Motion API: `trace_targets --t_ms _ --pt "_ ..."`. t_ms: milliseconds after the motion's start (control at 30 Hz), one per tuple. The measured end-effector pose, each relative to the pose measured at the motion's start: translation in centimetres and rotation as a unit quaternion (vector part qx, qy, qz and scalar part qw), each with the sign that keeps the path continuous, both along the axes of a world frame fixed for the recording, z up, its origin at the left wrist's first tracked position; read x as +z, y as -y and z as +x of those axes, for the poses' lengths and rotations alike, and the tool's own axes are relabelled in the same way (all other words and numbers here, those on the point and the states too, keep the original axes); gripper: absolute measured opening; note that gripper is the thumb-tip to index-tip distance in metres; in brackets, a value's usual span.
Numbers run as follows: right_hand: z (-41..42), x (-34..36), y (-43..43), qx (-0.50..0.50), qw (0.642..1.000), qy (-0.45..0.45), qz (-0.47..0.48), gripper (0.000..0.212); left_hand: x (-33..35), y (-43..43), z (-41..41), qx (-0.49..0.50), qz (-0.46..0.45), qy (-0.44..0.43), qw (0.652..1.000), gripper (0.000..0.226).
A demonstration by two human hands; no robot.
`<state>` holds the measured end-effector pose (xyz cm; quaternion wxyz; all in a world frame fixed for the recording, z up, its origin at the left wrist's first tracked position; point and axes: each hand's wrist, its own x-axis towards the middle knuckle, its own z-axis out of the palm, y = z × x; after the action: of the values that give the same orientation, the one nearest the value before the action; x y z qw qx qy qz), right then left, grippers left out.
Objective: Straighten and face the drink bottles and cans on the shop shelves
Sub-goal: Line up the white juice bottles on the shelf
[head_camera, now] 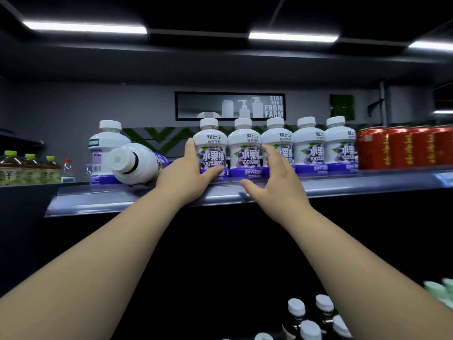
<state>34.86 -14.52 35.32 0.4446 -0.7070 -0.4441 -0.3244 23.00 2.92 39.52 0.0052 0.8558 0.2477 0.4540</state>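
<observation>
1. Down at the bottom edge, closest to the camera, dark bottles with white caps [310,322] stand on a lower level. Pale green items [438,290] sit in the right corner, too blurred to identify.
2. Both bare forearms reach up and forward to the front lip of the shelf [110,204].
3. At that lip, the left hand [188,170] grips the first grape bottle [209,143], the one at the left end of the row. The thumb lies across the lower front of the label and the fingers wrap the bottle's left side.
4. The right hand [277,180] is wide open, fingers spread, holding nothing. It hovers in front of the second and third bottles. Its fingertips overlap the third bottle's label, but whether they touch it cannot be told.
5. The row of grape bottles [309,146] is five white bottles standing upright and shoulder to shoulder along the shelf front, purple labels facing out.
6. Left of the row, just beside the left wrist, a toppled bottle [137,163] lies on its side with its cap pointing toward the camera.
7. Behind it, a turned bottle [107,143] stands upright with its back label showing.
8. Right of the row, red cans [402,148] stand upright on the same shelf, packed together.
9. Farther left, on a separate shelf, are tea bottles with green caps [29,168] and a small clear bottle with a red cap [68,168].
10. On the back wall hangs a framed sign [230,106] reading "STRAIGHT FROM FARM", and light strips [85,27] run across the dark ceiling.
</observation>
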Motion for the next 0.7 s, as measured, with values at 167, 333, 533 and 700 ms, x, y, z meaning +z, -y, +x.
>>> trace_targets --t_ms 167,333,533,700 --pt "-1.0 0.1 1.4 0.009 1.000 -0.006 0.015 0.078 -0.5 1.6 -2.0 -0.071 0.014 -0.014 0.997 0.095" --pt "-3.5 0.9 0.1 0.070 0.997 0.017 0.012 0.070 -1.8 3.8 -6.8 -0.120 0.061 0.094 0.986 0.057" --pt "-7.7 1.1 -4.1 0.169 0.985 0.037 -0.016 0.071 -3.1 3.8 -12.9 -0.090 0.061 0.179 0.978 0.042" --pt "-10.5 0.6 -8.0 0.200 0.979 0.044 -0.017 0.071 -3.6 1.4 -16.4 -0.043 0.028 0.173 0.984 0.044"
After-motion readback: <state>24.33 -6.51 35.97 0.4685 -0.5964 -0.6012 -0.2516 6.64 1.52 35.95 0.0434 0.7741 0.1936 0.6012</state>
